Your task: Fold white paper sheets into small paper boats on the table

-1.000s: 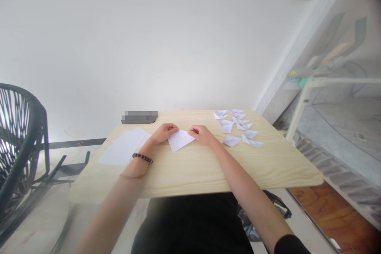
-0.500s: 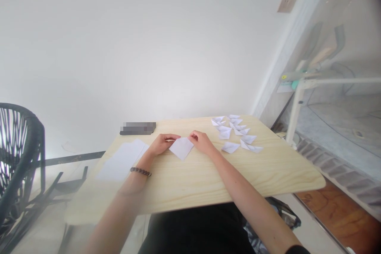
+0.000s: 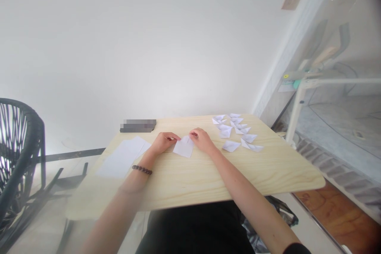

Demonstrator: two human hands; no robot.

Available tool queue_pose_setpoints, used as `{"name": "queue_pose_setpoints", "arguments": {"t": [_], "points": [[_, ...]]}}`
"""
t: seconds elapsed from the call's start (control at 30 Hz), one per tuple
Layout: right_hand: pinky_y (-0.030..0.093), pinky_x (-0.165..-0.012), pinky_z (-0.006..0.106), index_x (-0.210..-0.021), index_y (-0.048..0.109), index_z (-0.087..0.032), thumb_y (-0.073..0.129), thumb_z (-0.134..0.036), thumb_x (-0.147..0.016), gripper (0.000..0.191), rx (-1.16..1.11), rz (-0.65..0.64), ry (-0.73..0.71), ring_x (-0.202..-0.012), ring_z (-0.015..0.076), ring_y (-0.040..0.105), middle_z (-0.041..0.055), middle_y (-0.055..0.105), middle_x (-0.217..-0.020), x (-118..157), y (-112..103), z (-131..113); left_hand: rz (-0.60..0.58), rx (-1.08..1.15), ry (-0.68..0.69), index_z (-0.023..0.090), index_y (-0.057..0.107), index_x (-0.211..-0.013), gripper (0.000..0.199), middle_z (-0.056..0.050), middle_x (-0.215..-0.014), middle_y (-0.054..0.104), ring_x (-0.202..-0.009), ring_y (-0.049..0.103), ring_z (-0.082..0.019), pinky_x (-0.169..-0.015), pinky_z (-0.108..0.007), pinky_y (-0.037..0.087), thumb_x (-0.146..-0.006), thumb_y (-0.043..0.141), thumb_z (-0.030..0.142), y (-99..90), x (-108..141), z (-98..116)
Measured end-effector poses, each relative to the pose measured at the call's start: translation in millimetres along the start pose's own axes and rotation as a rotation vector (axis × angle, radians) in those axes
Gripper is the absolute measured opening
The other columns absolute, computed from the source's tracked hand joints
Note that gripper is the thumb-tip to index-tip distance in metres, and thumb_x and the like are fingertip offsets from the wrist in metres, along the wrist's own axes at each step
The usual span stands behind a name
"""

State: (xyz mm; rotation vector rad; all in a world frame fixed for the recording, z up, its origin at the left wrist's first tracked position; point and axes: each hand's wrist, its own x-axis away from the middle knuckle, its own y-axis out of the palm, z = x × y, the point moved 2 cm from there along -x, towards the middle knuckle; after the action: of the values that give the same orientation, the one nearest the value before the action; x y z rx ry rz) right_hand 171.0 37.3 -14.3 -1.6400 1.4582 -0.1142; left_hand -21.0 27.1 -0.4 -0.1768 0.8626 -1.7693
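At mid-table, 2 hands pinching 1 small folded sheet of white paper: left hand nipping its left corner, right hand its upper right, seemingly to keep the edges lined up. Flat blank sheets lying just left; finished folded pieces clustered well right. Dark chair at far left.

sheets left on table, folded pieces right
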Motion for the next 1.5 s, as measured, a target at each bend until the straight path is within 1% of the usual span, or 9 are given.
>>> {"name": "queue_pose_setpoints", "arguments": {"t": [0.1, 0.17, 0.5, 0.77, 0.9, 1.07, 1.23, 1.4, 1.5], "points": [[0.033, -0.085, 0.029, -0.092, 0.058, -0.019, 0.048, -0.027, -0.077, 0.02, 0.055, 0.077, -0.041, -0.092, 0.0155, 0.045, 0.0055, 0.053, -0.093, 0.0, -3.1, -1.8, 0.03, -0.104, 0.013, 0.019, 0.066, -0.083, 0.023, -0.001, -0.086, 0.065, -0.073, 0.057, -0.014, -0.067, -0.023, 0.044, -0.073, 0.047, 0.029, -1.9, -0.8, -2.3], [0.032, -0.088, 0.031, -0.094, 0.059, -0.021, 0.05, -0.029, -0.076, 0.022, 0.082, 0.067, -0.064, -0.094, 0.0159, 0.044, 0.0054, 0.052, -0.094, 0.4, -3.8, -4.5, 0.047, -0.174, 0.006, 0.02, 0.066, -0.084, 0.023, -0.001, -0.087, 0.065, -0.073, 0.057, -0.014, -0.068, -0.023, 0.044, -0.073, 0.048, 0.028, -3.2, -0.8, -3.6], [0.032, -0.084, 0.031, -0.088, 0.064, -0.026, 0.058, -0.044, -0.068, 0.027, 0.102, -0.2, -0.15, -0.091, 0.017, 0.045, 0.0027, 0.055, -0.088, 3.8, 1.9, -21.3, 0.069, -0.431, 0.023, 0.023, 0.065, -0.085, 0.025, -0.002, -0.091, 0.064, -0.087, 0.055, -0.016, -0.078, -0.025, 0.042, -0.077, 0.043, 0.032, -4.9, -0.3, -1.7], [0.034, -0.078, 0.025, -0.089, 0.063, -0.022, 0.047, -0.033, -0.08, 0.022, 0.114, -0.176, -0.205, -0.082, 0.013, 0.048, 0.003, 0.056, -0.084, 2.8, 4.0, -17.5, 0.072, -0.45, 0.015, 0.023, 0.065, -0.084, 0.025, -0.001, -0.102, 0.06, -0.096, 0.053, -0.016, -0.086, -0.027, 0.039, -0.077, 0.044, 0.033, -2.9, -0.6, -2.8], [0.034, -0.073, 0.024, -0.077, 0.062, -0.018, 0.039, -0.025, -0.083, 0.025, 0.173, -0.127, -0.128, -0.076, 0.0124, 0.048, 0.0034, 0.056, -0.078, 0.0, 4.9, -13.0, 0.007, -0.45, 0.056, 0.023, 0.064, -0.092, 0.031, -0.001, -0.104, 0.06, -0.099, 0.052, -0.016, -0.09, -0.027, 0.038, -0.079, 0.039, 0.037, 0.5, 0.1, -0.5], [0.032, -0.076, 0.027, -0.081, 0.062, -0.02, 0.047, -0.03, -0.079, 0.018, 0.206, -0.064, 0.056, -0.081, 0.0142, 0.047, 0.0034, 0.056, -0.085, -1.2, 4.0, -5.5, -0.054, -0.523, 0.159, 0.025, 0.058, -0.103, 0.035, -0.002, -0.112, 0.055, -0.106, 0.047, -0.017, -0.092, -0.031, 0.035, -0.08, 0.037, 0.04, 4.0, 0.4, 1.5], [0.028, -0.079, 0.031, -0.08, 0.065, -0.027, 0.055, -0.04, -0.072, 0.018, 0.208, -0.164, 0.029, -0.09, 0.0166, 0.045, 0.0015, 0.055, -0.09, 0.1, 3.6, -9.5, -0.03, -0.58, 0.132, 0.026, 0.056, -0.107, 0.038, -0.001, -0.114, 0.054, -0.11, 0.044, -0.017, -0.092, -0.032, 0.035, -0.081, 0.034, 0.044, 6.3, 1.0, 3.7], [0.029, -0.078, 0.03, -0.08, 0.064, -0.023, 0.048, -0.038, -0.078, 0.022, 0.244, -0.142, 0.042, -0.086, 0.015, 0.048, 0.0025, 0.055, -0.087, 0.6, 3.2, -12.2, 0.005, -0.617, 0.111, 0.024, 0.06, -0.099, 0.034, -0.002, -0.11, 0.057, -0.107, 0.046, -0.016, -0.093, -0.03, 0.035, -0.083, 0.034, 0.039, 12.0, -0.5, 12.7], [0.032, -0.075, 0.025, -0.088, 0.063, -0.025, 0.048, -0.036, -0.078, 0.021, 0.171, -0.156, -0.011, -0.081, 0.0121, 0.05, 0.0015, 0.054, -0.088, 1.3, 3.5, -11.5, 0.015, -0.645, 0.117, 0.021, 0.061, -0.094, 0.032, -0.004, -0.106, 0.058, -0.11, 0.043, -0.018, -0.092, -0.031, 0.035, -0.083, 0.035, 0.035, 14.4, -1.5, 17.4]]}}
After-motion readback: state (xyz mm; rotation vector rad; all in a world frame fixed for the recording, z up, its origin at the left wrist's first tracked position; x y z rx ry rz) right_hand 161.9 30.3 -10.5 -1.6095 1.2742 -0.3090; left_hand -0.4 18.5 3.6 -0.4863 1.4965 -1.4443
